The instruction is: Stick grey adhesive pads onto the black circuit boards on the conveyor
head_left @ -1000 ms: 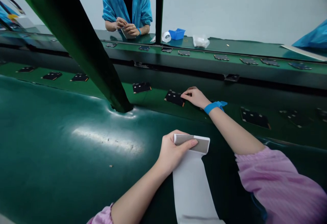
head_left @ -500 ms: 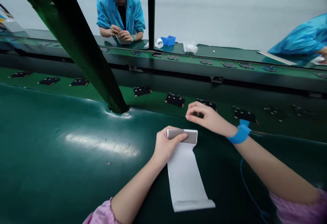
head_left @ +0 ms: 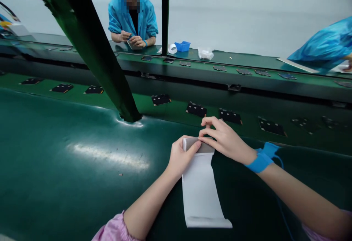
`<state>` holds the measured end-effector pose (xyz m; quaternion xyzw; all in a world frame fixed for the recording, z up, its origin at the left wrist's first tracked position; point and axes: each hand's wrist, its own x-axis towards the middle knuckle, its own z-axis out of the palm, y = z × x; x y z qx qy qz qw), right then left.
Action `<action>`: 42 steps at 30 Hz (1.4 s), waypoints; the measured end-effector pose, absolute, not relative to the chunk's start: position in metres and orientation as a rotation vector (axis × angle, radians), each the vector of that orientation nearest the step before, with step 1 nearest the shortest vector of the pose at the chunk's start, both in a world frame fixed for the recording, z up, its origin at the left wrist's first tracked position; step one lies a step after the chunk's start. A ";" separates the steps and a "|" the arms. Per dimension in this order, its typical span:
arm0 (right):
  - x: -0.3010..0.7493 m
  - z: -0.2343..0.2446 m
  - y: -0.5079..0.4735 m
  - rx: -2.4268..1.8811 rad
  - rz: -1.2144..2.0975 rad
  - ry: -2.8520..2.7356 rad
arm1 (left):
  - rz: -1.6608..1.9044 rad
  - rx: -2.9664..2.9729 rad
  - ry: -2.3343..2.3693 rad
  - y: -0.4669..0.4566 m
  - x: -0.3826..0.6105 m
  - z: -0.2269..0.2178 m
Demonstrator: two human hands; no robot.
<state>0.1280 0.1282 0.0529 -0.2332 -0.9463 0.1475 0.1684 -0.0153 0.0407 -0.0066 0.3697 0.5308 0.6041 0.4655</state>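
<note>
My left hand is closed round the top of a roll of white backing paper, thumb pressed on its front. A grey strip covers the rolled part, and the loose length hangs down towards me with its bottom end curled. My right hand meets the upper edge of the grey strip, thumb and index finger pinched there beside my left thumb. How much of the strip lies between those fingertips is hard to see. A blue wrist strap with a cord is round my right wrist.
Black circuit boards lie in a row along the green line just beyond my hands. A slanted green post stands to the left. Across the line, a person in blue works near a blue bin; another blue sleeve shows far right.
My right hand has come down and left, from above the roll to its upper edge, its fingers now pinching there. The near boards have shifted slightly right in view.
</note>
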 end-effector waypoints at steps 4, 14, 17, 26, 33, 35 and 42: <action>0.119 0.057 0.144 -0.684 0.419 -2.564 | 1.495 0.812 1.293 0.043 -0.016 -0.010; -0.013 0.036 0.299 -0.794 0.797 -2.784 | 1.387 0.869 1.298 0.042 -0.017 -0.008; -0.029 0.025 0.320 -0.852 0.859 -2.821 | 1.354 0.928 1.308 0.044 -0.016 -0.008; -0.027 0.013 0.338 -0.962 0.912 -2.828 | 1.311 0.940 1.321 0.044 -0.016 -0.011; -0.013 0.017 0.322 -1.197 0.755 -2.687 | 1.313 0.971 1.329 0.045 -0.017 -0.007; -0.010 0.019 0.312 -1.294 0.696 -2.612 | 1.320 0.978 1.334 0.045 -0.017 -0.007; -0.025 0.023 0.248 -1.512 0.323 -2.635 | 1.329 1.003 1.339 0.043 -0.016 -0.008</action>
